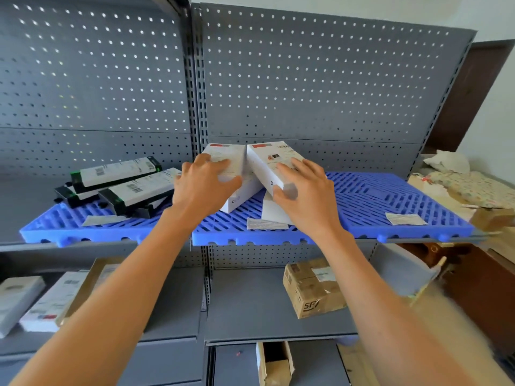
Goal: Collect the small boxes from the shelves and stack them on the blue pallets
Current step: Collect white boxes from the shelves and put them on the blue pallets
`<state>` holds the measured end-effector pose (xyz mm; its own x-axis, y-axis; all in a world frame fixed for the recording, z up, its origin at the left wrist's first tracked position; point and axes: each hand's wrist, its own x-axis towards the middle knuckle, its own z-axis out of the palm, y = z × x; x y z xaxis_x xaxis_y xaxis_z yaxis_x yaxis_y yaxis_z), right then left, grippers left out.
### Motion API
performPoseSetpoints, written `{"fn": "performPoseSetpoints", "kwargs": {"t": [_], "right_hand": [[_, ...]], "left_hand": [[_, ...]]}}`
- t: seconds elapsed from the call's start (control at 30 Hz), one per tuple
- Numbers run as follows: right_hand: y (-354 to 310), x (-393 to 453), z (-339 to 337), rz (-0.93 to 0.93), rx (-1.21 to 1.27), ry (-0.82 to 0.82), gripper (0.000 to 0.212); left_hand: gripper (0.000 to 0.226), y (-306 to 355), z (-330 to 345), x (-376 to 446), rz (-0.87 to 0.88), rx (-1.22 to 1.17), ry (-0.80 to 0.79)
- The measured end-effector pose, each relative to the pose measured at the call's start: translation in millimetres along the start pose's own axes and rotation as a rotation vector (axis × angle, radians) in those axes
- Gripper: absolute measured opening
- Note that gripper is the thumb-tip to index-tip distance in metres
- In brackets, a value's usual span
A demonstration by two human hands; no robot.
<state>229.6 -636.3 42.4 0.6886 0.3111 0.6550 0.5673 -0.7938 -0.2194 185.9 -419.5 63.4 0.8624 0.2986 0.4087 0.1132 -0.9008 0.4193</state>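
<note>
Blue slatted pallets (390, 196) lie along the upper shelf. On the middle of them white boxes lean on each other in a loose pile. My left hand (204, 185) grips the left white box (223, 154), thumb at its near corner. My right hand (302, 188) grips the right white box (267, 158), fingers over its top and thumb on its near end. Another white box (274, 211) lies under my right hand. Several black-and-white long boxes (122, 179) are piled on the left part of the pallets.
Loose paper labels (405, 218) lie on the pallets. A brown carton (312, 288) sits on the lower shelf at right, white flat boxes (25, 299) at lower left, an open carton (274, 360) below. A grey pegboard wall (306, 87) backs the shelves. Clutter lies at far right.
</note>
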Motion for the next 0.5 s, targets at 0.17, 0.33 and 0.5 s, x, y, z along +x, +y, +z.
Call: {"fn": "performPoseSetpoints", "kwargs": {"t": [0.17, 0.33, 0.5], "right_hand": [[3.4, -1.8, 3.8, 0.006, -0.008, -0.038, 0.049], [0.7, -0.3, 2.4, 0.02, -0.028, -0.074, 0.051], [1.1, -8.0, -1.4, 0.027, 0.053, -0.059, 0.056]], "left_hand": [[0.068, 9.2, 3.9, -2.5, -0.024, 0.043, 0.009], [0.074, 14.5, 5.6, -10.0, -0.001, 0.06, 0.054], [0.062, 20.3, 9.2, -24.7, 0.046, 0.158, 0.135]]}}
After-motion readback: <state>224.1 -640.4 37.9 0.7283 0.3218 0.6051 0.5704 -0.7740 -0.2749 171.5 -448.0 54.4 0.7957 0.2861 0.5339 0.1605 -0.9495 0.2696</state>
